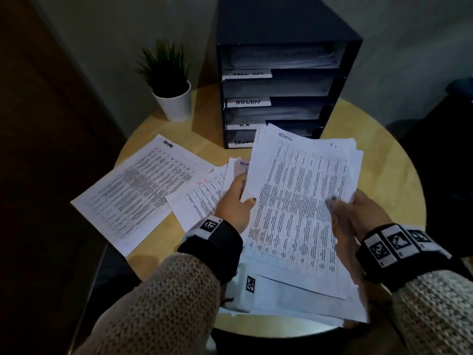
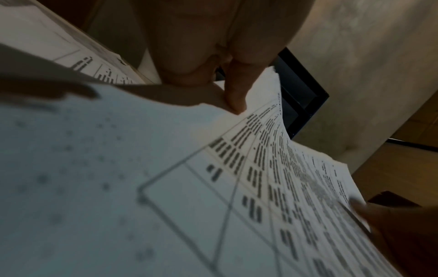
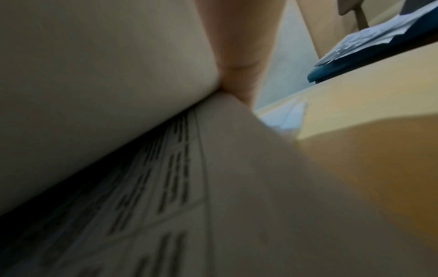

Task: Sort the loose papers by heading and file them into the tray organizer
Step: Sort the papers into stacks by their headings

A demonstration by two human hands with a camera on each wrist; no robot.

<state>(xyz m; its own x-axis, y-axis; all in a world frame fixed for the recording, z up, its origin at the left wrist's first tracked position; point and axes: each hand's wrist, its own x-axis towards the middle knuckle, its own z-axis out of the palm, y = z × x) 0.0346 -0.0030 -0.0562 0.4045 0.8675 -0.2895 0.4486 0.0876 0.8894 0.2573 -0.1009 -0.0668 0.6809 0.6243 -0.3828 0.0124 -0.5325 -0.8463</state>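
A thick stack of printed papers (image 1: 299,201), its top sheet headed ADMIN, is held above the round wooden table (image 1: 384,160). My left hand (image 1: 236,201) pinches the stack's left edge, thumb on top; the left wrist view shows that thumb on the top sheet (image 2: 237,168). My right hand (image 1: 355,216) grips the right edge, blurred; its wrist view shows a finger between sheets (image 3: 94,75). A loose ADMIN sheet (image 1: 135,190) and an H.R sheet (image 1: 197,198) lie on the table to the left. The dark tray organizer (image 1: 279,90) stands behind, its shelves labelled, with papers inside.
A small potted plant (image 1: 170,83) in a white pot stands left of the organizer, near the wall. A white pouch with a printed marker (image 1: 245,285) lies under the stack at the table's near edge. Dark furniture sits to the right of the table.
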